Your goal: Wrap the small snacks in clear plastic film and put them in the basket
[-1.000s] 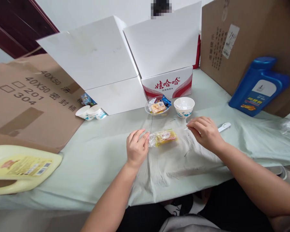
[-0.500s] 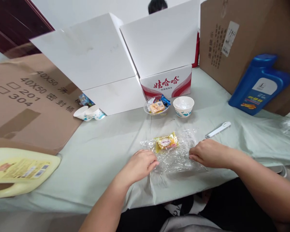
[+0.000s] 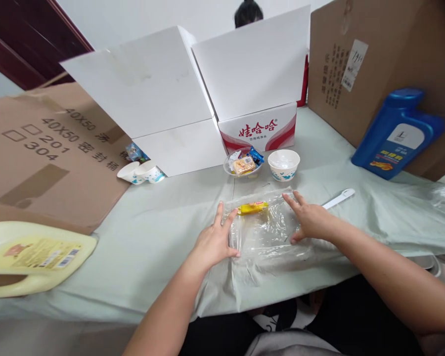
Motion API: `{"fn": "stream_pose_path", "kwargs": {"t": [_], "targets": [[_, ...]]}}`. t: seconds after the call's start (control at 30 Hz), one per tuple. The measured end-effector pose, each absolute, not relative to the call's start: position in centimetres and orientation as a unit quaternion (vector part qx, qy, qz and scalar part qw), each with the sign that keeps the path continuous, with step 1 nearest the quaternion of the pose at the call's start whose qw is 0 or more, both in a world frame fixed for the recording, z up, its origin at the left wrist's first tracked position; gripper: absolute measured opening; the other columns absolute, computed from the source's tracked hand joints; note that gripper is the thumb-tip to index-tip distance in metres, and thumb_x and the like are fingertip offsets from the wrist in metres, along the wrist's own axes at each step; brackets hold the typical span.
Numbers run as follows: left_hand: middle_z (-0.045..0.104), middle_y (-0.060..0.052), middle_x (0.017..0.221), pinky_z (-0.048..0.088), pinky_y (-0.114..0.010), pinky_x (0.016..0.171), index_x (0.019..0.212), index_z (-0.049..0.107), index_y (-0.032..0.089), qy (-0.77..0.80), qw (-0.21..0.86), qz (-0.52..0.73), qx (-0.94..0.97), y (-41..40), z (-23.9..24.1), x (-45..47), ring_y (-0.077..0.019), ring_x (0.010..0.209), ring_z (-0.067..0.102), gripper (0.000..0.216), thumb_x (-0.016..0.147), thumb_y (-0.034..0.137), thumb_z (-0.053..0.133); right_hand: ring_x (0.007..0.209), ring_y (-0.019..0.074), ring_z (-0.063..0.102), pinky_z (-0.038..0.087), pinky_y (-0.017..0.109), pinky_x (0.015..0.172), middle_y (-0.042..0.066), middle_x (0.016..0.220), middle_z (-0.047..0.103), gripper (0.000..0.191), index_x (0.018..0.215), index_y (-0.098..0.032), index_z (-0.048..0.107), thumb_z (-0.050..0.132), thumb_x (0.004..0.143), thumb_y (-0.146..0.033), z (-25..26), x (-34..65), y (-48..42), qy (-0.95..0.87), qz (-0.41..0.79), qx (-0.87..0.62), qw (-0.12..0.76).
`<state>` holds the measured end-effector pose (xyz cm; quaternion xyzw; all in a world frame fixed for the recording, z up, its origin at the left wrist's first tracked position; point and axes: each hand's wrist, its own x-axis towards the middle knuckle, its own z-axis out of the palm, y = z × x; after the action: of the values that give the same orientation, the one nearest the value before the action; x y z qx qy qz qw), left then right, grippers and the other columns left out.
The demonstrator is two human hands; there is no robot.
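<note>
Flattening seems underway: left hand (image 3: pixel 212 242) and right hand (image 3: pixel 308 222), fingers spread and gripping nothing, press the crinkled clear plastic bag (image 3: pixel 267 235) holding a yellow wrapped snack (image 3: pixel 252 208), which next calls for even outward strokes.

One head view on my feed: forward-down from near table (image 3: pixel 152 247) edge; left hand (image 3: pixel 213 242), right hand (image 3: pixel 311 222) close.

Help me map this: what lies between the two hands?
In the head view, a clear plastic bag with a yellow snack packet lies flat between left hand and right hand.
</note>
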<state>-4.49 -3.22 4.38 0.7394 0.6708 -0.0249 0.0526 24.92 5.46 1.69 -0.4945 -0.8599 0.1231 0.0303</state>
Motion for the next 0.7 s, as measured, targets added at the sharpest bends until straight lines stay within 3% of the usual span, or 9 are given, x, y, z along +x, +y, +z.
{"fn": "stream_pose_path", "kwargs": {"t": [0.07,0.17,0.27,0.37,0.43,0.53,0.7], "targets": [[0.000,-0.021,0.161,0.052,-0.035,0.065,0.152,0.016,0.032,0.675,0.059,-0.039,0.735,-3.1,4.6,-4.9,-0.0320,0.090,0.071,0.123,0.053,0.043,0.088,0.089,0.0386,0.069,0.052,0.043,0.069,0.030,0.150,0.031,0.126,0.152,-0.019,0.025,0.083,0.049,-0.063,1.7,25.4,6.2,-0.840,0.115,-0.530,0.028],[0.013,-0.022,0.159,0.053,-0.035,0.068,0.152,0.017,0.029,0.680,0.061,-0.007,0.731,-2.9,4.9,-5.5,-0.0322,0.095,0.070,0.116,0.059,0.048,0.084,0.094,0.0371,0.068,0.053,0.044,0.071,0.026,0.140,0.047,0.088,0.140,-0.014,0.044,0.066,0.073,-0.067,2.6,25.6,6.6,-0.815,0.087,-0.567,0.081],[0.038,-0.017,0.149,0.053,-0.036,0.079,0.144,0.036,0.024,0.673,0.032,0.114,0.730,-2.6,4.8,-5.4,-0.0291,0.104,0.066,0.083,0.074,0.045,0.075,0.096,0.0301,0.067,0.053,0.042,0.078,0.018,0.128,0.057,0.055,0.125,-0.017,0.056,0.057,0.086,-0.057,3.7,24.3,5.7,-0.850,0.088,-0.482,0.191],[0.055,-0.009,0.129,0.049,-0.038,0.095,0.127,0.052,0.023,0.620,0.037,0.198,0.759,-2.2,4.1,-4.7,-0.0254,0.113,0.060,0.051,0.080,0.032,0.070,0.108,0.0285,0.060,0.050,0.043,0.089,0.014,0.121,0.062,0.049,0.122,-0.020,0.058,0.065,0.084,-0.048,3.7,21.3,4.1,-0.906,0.133,-0.326,0.233],[0.055,-0.009,0.131,0.043,-0.041,0.105,0.130,0.049,0.024,0.574,0.077,0.197,0.791,-1.8,3.2,-4.3,-0.0256,0.123,0.053,0.059,0.077,0.027,0.072,0.112,0.0298,0.057,0.048,0.046,0.094,0.014,0.123,0.061,0.058,0.128,-0.020,0.054,0.069,0.080,-0.048,3.0,19.0,3.1,-0.924,0.148,-0.279,0.215],[0.039,-0.012,0.150,0.033,-0.046,0.114,0.146,0.031,0.025,0.553,0.146,0.145,0.807,-1.4,2.0,-4.4,-0.0290,0.140,0.035,0.091,0.069,0.031,0.079,0.112,0.0326,0.056,0.046,0.049,0.093,0.019,0.128,0.058,0.067,0.136,-0.015,0.048,0.070,0.079,-0.044,2.0,16.3,2.4,-0.932,0.134,-0.296,0.163],[0.026,-0.017,0.157,0.026,-0.051,0.116,0.153,0.017,0.021,0.609,0.165,0.095,0.770,-1.1,1.8,-5.1,-0.0366,0.145,0.022,0.120,0.056,0.045,0.085,0.095,0.0262,0.062,0.048,0.039,0.085,0.011,0.101,0.069,0.041,0.118,-0.015,0.061,0.059,0.078,-0.019,4.1,16.2,4.9,-0.928,0.123,-0.324,0.135]]}}
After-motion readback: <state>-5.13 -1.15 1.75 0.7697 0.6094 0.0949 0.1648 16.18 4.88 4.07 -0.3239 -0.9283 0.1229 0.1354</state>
